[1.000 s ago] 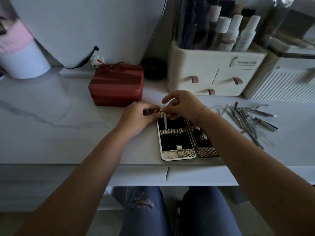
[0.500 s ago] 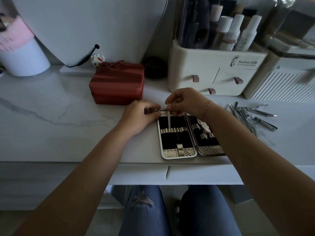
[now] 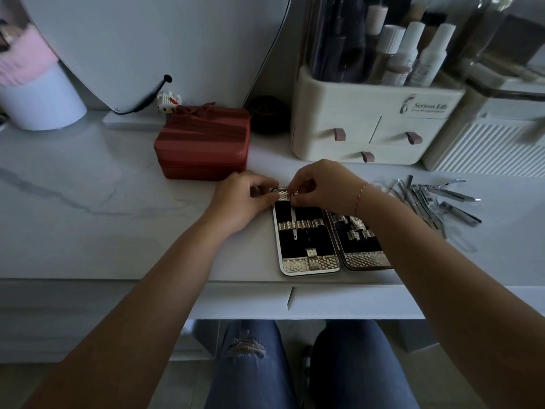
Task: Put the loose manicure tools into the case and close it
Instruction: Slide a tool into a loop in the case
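The case lies open and flat near the front edge of the table, its two black-lined halves side by side. The left hand has its fingers curled and pinches the far left corner of the case, the same spot it held a second ago. The right hand sits at the far end of the left half, its fingertips pinching the top of a thin tool. This tool is what has changed. A second ago its tip hung above the ribbed band that crosses the left half, and half a second ago it reached just to the band. Now the tool runs under the band and its tip shows on the near side, against the black lining. The right forearm has also shifted outward, so more of the right half of the case shows than a second ago, with its own short bands and a small metal piece among them. The loose tools lie as before in a fanned heap on the table to the right of the case, well apart from both hands. The red box stands just behind the left hand, and the cream organizer stands behind the right hand.
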A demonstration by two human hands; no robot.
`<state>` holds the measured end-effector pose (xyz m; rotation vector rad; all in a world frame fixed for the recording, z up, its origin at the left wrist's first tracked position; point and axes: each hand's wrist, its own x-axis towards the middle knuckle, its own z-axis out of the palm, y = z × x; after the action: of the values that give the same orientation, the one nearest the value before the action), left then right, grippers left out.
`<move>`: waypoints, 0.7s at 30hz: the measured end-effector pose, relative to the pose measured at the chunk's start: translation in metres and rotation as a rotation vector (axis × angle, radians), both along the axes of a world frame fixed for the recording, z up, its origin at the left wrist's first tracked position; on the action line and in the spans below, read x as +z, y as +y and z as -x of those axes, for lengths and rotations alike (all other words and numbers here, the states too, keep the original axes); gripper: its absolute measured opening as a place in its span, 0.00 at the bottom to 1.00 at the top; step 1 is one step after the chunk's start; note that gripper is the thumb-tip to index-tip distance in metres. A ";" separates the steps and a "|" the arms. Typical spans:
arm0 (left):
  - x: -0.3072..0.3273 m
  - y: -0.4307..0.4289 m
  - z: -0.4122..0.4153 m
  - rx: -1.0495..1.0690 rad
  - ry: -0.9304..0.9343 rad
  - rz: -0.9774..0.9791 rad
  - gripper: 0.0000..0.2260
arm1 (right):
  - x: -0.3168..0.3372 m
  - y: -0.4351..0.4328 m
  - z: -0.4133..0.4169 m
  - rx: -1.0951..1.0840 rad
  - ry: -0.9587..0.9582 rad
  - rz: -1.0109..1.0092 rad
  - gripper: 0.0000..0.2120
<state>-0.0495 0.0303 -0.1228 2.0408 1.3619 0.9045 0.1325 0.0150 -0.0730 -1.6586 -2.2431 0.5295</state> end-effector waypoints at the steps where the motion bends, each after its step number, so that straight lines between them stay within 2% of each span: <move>1: 0.000 0.000 0.000 0.000 0.003 -0.006 0.11 | -0.001 -0.002 0.000 0.008 0.000 0.006 0.09; 8: -0.002 0.001 0.000 0.001 -0.003 -0.006 0.11 | -0.007 -0.007 0.000 0.043 -0.031 -0.039 0.13; 11: -0.003 0.002 0.000 0.003 -0.002 -0.012 0.11 | -0.008 -0.011 0.000 0.008 0.027 -0.065 0.14; 14: -0.004 0.002 0.001 -0.007 0.005 -0.023 0.10 | -0.006 -0.017 -0.015 -0.143 0.147 -0.167 0.12; 21: -0.006 0.004 0.002 -0.029 -0.013 -0.019 0.10 | -0.011 -0.040 -0.116 -0.678 0.050 -0.306 0.07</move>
<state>-0.0519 0.0341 -0.1288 2.0599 1.3185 0.9196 0.2484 -0.0251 -0.0838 -2.0358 -1.4811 0.0506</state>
